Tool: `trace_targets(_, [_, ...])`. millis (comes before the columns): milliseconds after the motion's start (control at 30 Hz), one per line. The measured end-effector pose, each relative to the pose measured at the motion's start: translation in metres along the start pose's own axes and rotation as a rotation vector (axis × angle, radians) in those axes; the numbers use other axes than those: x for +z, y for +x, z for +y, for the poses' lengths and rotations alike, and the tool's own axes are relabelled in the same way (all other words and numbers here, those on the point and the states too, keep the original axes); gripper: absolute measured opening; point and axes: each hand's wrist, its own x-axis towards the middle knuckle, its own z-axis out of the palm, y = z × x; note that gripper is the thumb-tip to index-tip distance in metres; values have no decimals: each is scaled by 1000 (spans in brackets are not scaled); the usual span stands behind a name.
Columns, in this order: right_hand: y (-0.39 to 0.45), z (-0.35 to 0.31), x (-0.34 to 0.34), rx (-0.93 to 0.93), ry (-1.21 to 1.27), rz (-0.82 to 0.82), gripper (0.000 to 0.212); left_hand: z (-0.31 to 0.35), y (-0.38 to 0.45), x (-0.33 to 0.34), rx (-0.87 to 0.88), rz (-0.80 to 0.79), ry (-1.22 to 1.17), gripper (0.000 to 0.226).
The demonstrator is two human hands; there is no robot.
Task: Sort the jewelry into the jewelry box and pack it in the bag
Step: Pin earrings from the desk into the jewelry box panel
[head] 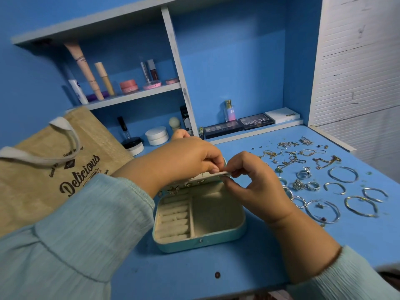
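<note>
A blue desk point(249, 263) with a built-in shelf unit point(173, 50) is being viewed from above, and cosmetics are being kept on its shelves: tubes point(86, 70), pink pots point(129, 85) and eyeshadow palettes point(256, 121). A jute bag point(39, 169) printed "Delicious" is being leaned against the left side of the desk, just beside the jewelry box. The jewelry box point(216, 213), teal outside and cream inside, is being kept open at the middle of the desk, its lid point(203, 179) raised at the back; ring rolls are being shown in its left compartment, a plain tray in its right. The lid's upper edge is being pinched by the left hand point(184, 156), its fingers curled over it. The right hand point(255, 182) is being held against the lid's right corner, fingers curled, thumb and forefinger pinched together there; whether something small is being held between them cannot be told. Loose jewelry point(320, 180) is being spread on the desk to the right of the box: hoop earrings point(343, 174), rings point(303, 174) and chains point(326, 162). A few small pieces are being shown pinned to the lid's inner face.
</note>
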Motion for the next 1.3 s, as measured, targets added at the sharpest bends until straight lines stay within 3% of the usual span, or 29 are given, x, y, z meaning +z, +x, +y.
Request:
trace_targets(400, [0, 1, 0, 4, 13, 12, 25, -6, 6, -11, -71, -297, -271, 15])
trace_targets(633, [0, -1, 0, 0, -1, 9, 24, -7, 9, -16, -79, -391, -360, 11])
trace_targets(1300, [-1, -1, 1, 11, -2, 28, 23, -6, 12, -20, -141, -435, -400, 9])
